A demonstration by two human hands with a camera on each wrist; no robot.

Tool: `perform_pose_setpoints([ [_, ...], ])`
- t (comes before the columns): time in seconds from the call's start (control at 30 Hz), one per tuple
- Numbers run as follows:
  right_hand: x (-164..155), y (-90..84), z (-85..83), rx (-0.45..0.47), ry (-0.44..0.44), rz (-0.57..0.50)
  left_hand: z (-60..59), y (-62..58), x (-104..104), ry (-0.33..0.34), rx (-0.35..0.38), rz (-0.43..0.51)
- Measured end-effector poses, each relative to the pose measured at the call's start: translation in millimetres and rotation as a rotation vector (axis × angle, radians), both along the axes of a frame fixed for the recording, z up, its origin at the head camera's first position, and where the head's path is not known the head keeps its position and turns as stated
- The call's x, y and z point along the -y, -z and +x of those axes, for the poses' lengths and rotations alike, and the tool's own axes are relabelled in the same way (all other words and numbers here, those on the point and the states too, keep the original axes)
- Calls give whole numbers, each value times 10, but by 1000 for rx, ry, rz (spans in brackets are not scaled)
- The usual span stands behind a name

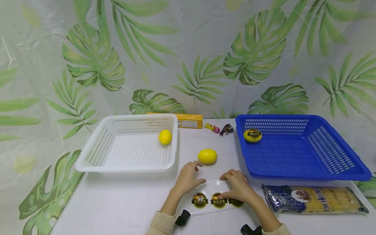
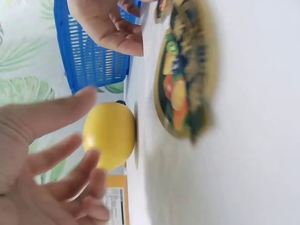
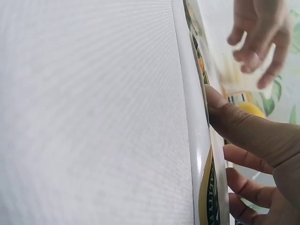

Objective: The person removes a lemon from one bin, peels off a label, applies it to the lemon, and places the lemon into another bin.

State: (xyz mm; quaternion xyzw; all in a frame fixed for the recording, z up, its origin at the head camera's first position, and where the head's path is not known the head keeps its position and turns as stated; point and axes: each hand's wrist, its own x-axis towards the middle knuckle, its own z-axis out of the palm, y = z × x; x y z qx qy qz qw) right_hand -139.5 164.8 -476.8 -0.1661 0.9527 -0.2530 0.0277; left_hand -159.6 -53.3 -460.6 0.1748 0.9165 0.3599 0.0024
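A clear sheet of round fruit stickers (image 1: 199, 200) lies on the table, its stickers black and gold with small fruit pictures. Over its right part is my right hand (image 1: 239, 186); the thumb (image 3: 225, 110) touches the sheet by the middle sticker, and the other fingers are spread toward the far edge. My left hand (image 1: 187, 179) hovers at the sheet's upper left with fingers apart, holding nothing. Just beyond it sits a yellow lemon (image 1: 207, 156), also large in the left wrist view (image 2: 110, 136). No sticker shows on its visible side.
At left stands a white basket (image 1: 129, 168) with a lemon (image 1: 165, 137). The blue basket (image 1: 293, 176) at right holds a lemon bearing a sticker (image 1: 252, 135). A pasta pack (image 1: 315, 199) lies in front of it. Wrapped candies (image 1: 217, 128) and an orange box (image 1: 189, 121) are at the back.
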Motion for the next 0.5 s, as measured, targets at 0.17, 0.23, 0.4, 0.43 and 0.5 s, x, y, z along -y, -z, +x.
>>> perform_pose_setpoints([
  [0.17,0,2,6,-5,10,8,181,-20,78,124,38,-217],
  [0.23,0,2,11,-6,13,9,240,-18,78,144,27,-280],
  [0.4,3,5,25,-5,11,0,331,25,46,149,-10,-358],
  [0.43,2,5,27,-5,11,-2,337,31,39,152,-18,-362],
  [0.5,0,3,30,-5,12,-3,330,59,30,161,-36,-365],
])
